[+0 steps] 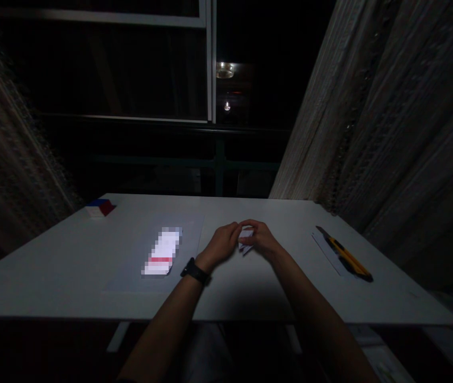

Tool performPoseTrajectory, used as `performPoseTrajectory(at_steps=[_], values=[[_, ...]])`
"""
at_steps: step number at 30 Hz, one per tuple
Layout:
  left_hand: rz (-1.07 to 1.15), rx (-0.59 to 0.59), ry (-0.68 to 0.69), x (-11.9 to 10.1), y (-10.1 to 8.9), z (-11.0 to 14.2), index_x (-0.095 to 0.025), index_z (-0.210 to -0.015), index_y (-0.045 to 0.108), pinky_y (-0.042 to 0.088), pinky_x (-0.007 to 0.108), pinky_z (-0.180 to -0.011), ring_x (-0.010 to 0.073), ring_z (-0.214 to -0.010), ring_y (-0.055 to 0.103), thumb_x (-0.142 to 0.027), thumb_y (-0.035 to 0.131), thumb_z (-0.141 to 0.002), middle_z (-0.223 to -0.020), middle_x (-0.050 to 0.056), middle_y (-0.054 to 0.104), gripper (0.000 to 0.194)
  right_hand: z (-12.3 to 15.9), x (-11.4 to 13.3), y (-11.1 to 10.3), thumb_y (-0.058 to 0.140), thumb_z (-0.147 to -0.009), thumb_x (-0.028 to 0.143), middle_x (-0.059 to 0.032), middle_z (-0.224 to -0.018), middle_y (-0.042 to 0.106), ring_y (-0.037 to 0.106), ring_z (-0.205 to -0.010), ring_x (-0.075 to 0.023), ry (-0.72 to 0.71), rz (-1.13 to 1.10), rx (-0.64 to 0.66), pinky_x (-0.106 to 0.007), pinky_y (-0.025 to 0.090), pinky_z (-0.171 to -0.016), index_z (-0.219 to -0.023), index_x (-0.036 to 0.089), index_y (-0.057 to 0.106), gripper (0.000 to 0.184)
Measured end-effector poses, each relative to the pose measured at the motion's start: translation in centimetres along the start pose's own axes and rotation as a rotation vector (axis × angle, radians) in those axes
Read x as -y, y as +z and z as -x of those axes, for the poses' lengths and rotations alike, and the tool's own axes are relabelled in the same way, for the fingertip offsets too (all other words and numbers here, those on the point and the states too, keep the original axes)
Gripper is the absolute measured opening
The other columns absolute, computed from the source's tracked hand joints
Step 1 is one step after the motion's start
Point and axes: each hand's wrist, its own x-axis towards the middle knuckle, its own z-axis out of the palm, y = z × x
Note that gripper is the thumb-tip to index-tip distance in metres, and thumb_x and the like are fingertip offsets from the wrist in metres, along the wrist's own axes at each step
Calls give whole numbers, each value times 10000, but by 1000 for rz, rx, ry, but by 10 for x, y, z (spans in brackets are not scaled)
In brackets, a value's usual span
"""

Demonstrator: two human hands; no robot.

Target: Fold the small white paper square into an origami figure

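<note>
A small folded piece of white paper (pixel 246 240) is held just above the table between my two hands. My left hand (pixel 223 242), with a dark watch on its wrist, is closed at the paper's left edge. Curled over the paper from the right, my right hand (pixel 262 237) pinches it between thumb and fingers. Part of the paper is hidden behind the fingers, so its full folded shape does not show.
A lit phone (pixel 163 251) with a blurred screen lies on a pale sheet (pixel 125 282) at left. At far left sits a multicoloured cube (pixel 99 208). A yellow and black utility knife (pixel 350 257) rests partly over white paper (pixel 325 252) at right. Curtains (pixel 314 101) flank the white table (pixel 70 298).
</note>
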Motion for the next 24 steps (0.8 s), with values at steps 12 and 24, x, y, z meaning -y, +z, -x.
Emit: performPoseTrajectory(at_steps=[12, 24], values=[[64, -5, 92, 3, 2, 0, -163, -903, 620, 378, 256, -661, 157, -718, 556, -297, 369, -881, -804, 62, 633, 286, 3, 0, 1, 785, -435, 162, 18, -645, 600, 585, -494, -128, -10, -16, 28, -272, 476, -493, -911, 163, 593, 513], [57, 146, 25, 12, 1, 1, -151, -910, 615, 398, 249, -692, 157, -784, 561, -303, 355, -886, -861, 54, 649, 302, 7, 8, -15, 757, -555, 228, 19, -596, 617, 567, -529, -116, 64, -31, 212, -257, 432, -549, -968, 151, 611, 445]])
